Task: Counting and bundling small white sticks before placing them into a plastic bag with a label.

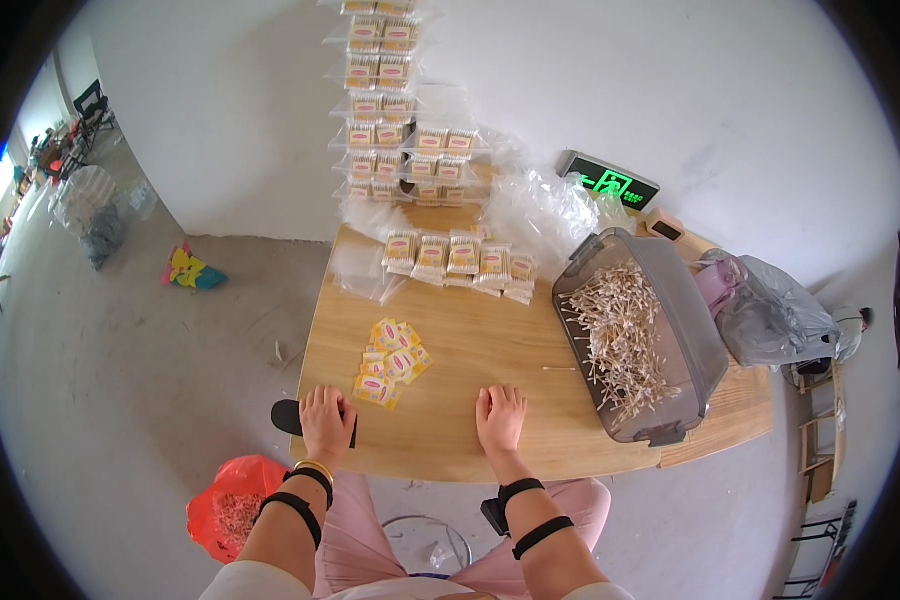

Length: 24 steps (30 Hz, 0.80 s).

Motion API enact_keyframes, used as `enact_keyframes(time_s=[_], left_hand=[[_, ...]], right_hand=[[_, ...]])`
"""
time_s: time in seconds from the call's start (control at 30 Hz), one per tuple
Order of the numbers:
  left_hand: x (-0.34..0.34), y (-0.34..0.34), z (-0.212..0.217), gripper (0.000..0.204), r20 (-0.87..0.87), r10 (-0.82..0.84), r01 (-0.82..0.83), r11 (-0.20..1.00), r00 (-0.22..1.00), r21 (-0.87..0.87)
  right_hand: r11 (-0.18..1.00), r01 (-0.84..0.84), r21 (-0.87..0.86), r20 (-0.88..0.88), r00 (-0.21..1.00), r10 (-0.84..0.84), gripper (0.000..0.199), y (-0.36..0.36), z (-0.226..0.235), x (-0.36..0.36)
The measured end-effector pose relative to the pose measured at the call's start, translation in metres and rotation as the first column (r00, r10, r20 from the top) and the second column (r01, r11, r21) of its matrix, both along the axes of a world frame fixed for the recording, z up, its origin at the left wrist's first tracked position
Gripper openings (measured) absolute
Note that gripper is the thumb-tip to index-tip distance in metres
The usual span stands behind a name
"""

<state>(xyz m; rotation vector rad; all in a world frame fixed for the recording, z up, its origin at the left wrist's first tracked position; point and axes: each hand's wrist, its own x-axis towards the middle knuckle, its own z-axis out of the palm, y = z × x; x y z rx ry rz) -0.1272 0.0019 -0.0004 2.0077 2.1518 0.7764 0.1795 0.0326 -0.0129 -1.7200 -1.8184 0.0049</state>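
My left hand (327, 420) rests with curled fingers on a black, flat, round-ended object (287, 417) at the table's near left edge. It covers the middle of that object, and nothing shows within the fingers. Further right, my right hand (501, 417) lies loosely closed on the wooden table (450, 420), with nothing visible in it. Between and beyond the hands is a loose pile of small yellow-and-white printed cards (392, 362). A single cotton swab (559, 369) lies near a grey transparent bin (698, 375), which leans on its side and holds many loose cotton swabs (620, 335).
Packed swab bags (463, 254) form a row behind the cards, beside flat clear bags (365, 270). More bagged packs (380, 75) are stacked high against the wall. Clear plastic (540, 210), a lit green sign (613, 182) and a grey bag (775, 315) sit further back. A red bag (232, 500) stands lower left.
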Motion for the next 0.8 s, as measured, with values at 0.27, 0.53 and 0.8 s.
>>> enact_keyframes(time_s=[0.27,0.53,0.8], left_hand=[[-0.0003,-0.0014,-0.0011,0.015,0.003,0.006,-0.006,1.0,1.0,0.01],[0.0,-0.0008,0.0017,0.016,0.003,0.007,-0.007,1.0,1.0,0.007],[-0.0003,-0.0005,0.0011,0.016,0.022,-0.012,0.011,0.999,1.0,0.036]], right_hand=[[1.0,0.012,-0.008,0.03,0.999,-0.012,0.013,-0.0007,-0.0011,-0.0018],[1.0,0.014,-0.001,0.02,1.0,-0.014,0.014,0.0003,0.0007,-0.003],[1.0,0.012,0.009,0.028,1.0,-0.012,0.014,0.0,0.004,-0.0033]])
